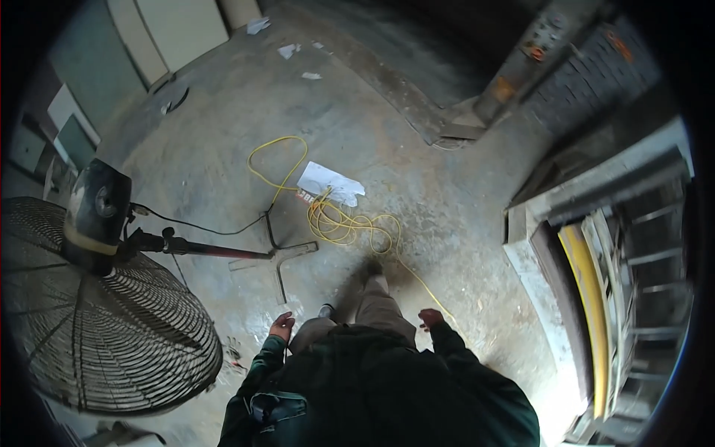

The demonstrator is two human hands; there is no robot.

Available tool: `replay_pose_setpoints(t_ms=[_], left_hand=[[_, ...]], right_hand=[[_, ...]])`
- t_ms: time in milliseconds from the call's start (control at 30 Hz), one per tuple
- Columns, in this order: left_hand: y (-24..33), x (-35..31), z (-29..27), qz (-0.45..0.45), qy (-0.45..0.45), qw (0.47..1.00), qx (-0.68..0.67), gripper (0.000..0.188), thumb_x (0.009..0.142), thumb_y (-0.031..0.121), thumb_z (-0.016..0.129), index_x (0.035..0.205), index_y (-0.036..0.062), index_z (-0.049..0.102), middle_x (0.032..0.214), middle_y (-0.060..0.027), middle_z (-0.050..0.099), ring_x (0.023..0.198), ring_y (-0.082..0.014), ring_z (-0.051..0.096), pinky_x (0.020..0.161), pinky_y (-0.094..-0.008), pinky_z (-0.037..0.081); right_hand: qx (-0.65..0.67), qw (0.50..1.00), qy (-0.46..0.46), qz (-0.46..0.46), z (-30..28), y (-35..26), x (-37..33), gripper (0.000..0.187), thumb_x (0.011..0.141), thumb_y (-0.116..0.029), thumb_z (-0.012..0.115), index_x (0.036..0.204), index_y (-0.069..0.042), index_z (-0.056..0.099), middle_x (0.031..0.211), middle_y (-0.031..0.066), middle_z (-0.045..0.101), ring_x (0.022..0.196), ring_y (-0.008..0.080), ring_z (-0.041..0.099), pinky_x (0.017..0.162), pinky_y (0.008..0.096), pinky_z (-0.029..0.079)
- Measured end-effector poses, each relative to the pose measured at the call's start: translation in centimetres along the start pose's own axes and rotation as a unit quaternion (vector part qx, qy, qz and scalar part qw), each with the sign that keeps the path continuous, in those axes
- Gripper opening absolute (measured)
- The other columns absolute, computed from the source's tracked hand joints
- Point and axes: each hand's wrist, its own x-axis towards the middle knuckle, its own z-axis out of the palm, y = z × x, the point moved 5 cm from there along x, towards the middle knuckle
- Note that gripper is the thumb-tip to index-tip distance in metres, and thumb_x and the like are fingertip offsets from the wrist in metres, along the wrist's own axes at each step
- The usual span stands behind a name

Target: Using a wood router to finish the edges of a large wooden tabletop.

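My left hand [282, 326] hangs low at my left side, fingers loosely bent and slightly apart, with nothing seen in it. The stand of a large pedestal fan [119, 313] is the thing nearest to that hand. On my other side, my right hand [430, 319] hangs beside my thigh, its fingers small and loosely bent, with no object visible in it. A yellow cable [344, 227] lies in loose coils on the floor ahead of my feet, and one strand runs back past my right hand. White paper [328, 181] lies partly beneath the coils.
The fan's cross-shaped metal foot [279, 259] and its black cord [201, 230] are on the floor at left. A metal frame with a yellow bar [585, 298] stands at right. Boards [182, 33] lean at the far left; paper scraps [289, 51] lie far ahead.
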Motion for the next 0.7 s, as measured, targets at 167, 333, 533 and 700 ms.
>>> replay_pose_setpoints(t_ms=[167, 333, 533, 700], left_hand=[[-1.9, -1.6, 3.6, 0.124, 0.059, 0.953, 0.272, 0.031, 0.085, 0.023, 0.056, 0.109, 0.0058, 0.064, 0.110, -0.0132, 0.065, 0.100, -0.0257, 0.062, 0.087, -0.0364, 0.050], [-1.9, -6.9, 10.3, -0.379, 0.059, 0.905, -0.184, 0.046, 0.080, 0.029, 0.063, 0.121, 0.0080, 0.061, 0.121, -0.0157, 0.061, 0.104, -0.0242, 0.060, 0.090, -0.0344, 0.048], [3.1, 0.2, 18.0, -0.374, 0.052, 0.780, -0.500, 0.051, 0.092, 0.040, 0.053, 0.137, 0.0178, 0.044, 0.127, -0.0094, 0.055, 0.118, -0.0277, 0.047, 0.093, -0.0486, 0.041], [6.3, 10.7, 22.7, -0.218, -0.033, 0.975, 0.014, 0.057, 0.082, 0.038, 0.064, 0.133, 0.0234, 0.046, 0.138, -0.0189, 0.039, 0.120, -0.0381, 0.044, 0.095, -0.0530, 0.041]], right_hand=[[-0.301, 0.944, -0.098, -0.091, -7.1, -16.6, 14.1, 0.025, 0.081, -0.024, 0.062, 0.098, -0.007, 0.064, 0.092, 0.0126, 0.065, 0.082, 0.0255, 0.067, 0.063, 0.0401, 0.054], [-0.126, 0.972, -0.079, -0.181, -8.5, -30.7, 23.8, 0.025, 0.085, -0.022, 0.065, 0.102, -0.004, 0.065, 0.090, 0.0115, 0.067, 0.087, 0.0211, 0.066, 0.071, 0.0338, 0.053], [-0.261, 0.908, -0.116, -0.305, -2.0, -42.3, 33.3, 0.037, 0.084, -0.029, 0.067, 0.111, -0.004, 0.063, 0.090, 0.0120, 0.068, 0.083, 0.0219, 0.065, 0.076, 0.0331, 0.051], [-0.370, 0.891, -0.083, -0.248, 7.9, -43.6, 46.3, 0.045, 0.083, -0.027, 0.065, 0.121, -0.003, 0.057, 0.108, 0.0177, 0.062, 0.098, 0.0290, 0.061, 0.086, 0.0368, 0.048]])
